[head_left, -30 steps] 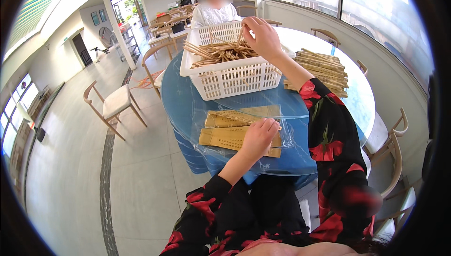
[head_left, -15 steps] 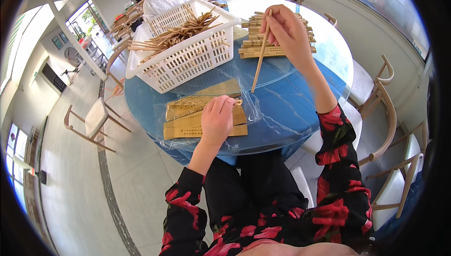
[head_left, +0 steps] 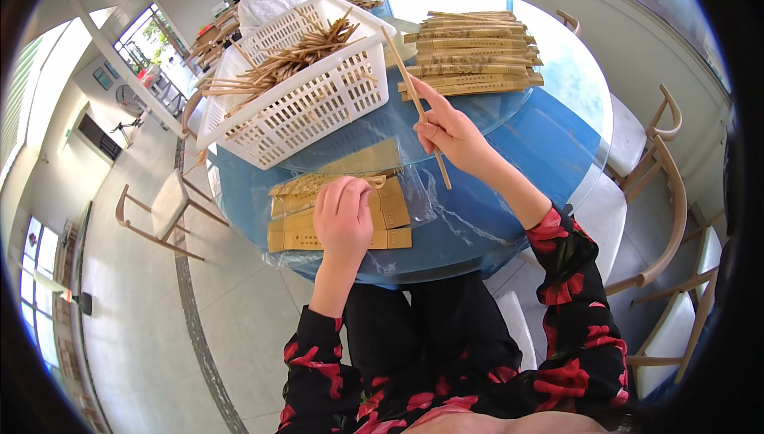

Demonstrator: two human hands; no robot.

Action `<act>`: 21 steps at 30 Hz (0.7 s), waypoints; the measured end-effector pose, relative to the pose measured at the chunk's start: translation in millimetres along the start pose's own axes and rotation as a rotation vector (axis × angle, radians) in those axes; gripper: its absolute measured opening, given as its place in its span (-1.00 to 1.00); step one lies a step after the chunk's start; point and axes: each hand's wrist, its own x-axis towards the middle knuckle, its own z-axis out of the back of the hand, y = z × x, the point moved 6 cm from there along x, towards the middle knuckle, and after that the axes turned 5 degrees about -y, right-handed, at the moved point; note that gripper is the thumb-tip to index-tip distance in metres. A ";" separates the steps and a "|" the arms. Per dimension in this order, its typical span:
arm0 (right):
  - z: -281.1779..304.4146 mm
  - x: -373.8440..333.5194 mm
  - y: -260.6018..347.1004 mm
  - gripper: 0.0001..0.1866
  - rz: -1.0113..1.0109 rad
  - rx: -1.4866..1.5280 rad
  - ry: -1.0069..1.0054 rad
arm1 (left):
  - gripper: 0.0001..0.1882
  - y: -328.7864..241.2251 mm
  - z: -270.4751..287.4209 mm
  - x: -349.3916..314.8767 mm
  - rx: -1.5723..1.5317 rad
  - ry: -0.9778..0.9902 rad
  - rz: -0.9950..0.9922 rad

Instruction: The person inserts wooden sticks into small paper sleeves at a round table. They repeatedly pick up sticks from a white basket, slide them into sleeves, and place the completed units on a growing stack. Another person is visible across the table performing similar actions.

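My right hand (head_left: 447, 129) is closed on a wooden chopstick (head_left: 406, 76), held slanting above the table between the basket and the paper sleeves. My left hand (head_left: 344, 215) has its fingers bent together at the opening of a tan paper sleeve (head_left: 325, 188), pinching its end. Under and beside that hand lie more flat paper sleeves (head_left: 392, 238) on a clear plastic bag (head_left: 424, 195). Beyond, a white slatted basket (head_left: 306, 107) holds a heap of loose chopsticks (head_left: 298, 61). A stack of filled-looking paper sleeves (head_left: 477, 48) lies at the far right.
The round table (head_left: 485, 211) has a blue marbled top with a raised glass turntable. Another person (head_left: 274, 0) sits behind the basket. Wooden chairs (head_left: 171, 207) stand at the left, with others (head_left: 637, 219) close at the right.
My right hand has come down and nearer, and the chopstick has tilted the other way, its top now leaning left. My left hand stays at the sleeve. The whole view has shifted slightly.
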 end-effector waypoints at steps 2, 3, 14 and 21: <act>17.5 0.4 3.2 -0.46 0.267 -0.244 0.003 | -0.84 -2.7 -3.5 2.0 -0.030 -0.007 0.001; 18.8 -0.4 6.4 -0.51 0.405 -0.352 0.008 | -0.85 -3.5 -0.4 4.0 -0.027 -0.009 -0.001; 48.8 -11.2 20.4 -0.80 0.109 -0.527 0.371 | -0.84 -4.6 -0.3 3.4 -0.017 0.012 -0.014; 56.3 -18.6 12.7 -0.80 -0.032 -0.585 0.409 | -0.84 -5.0 1.0 3.3 -0.002 0.017 -0.016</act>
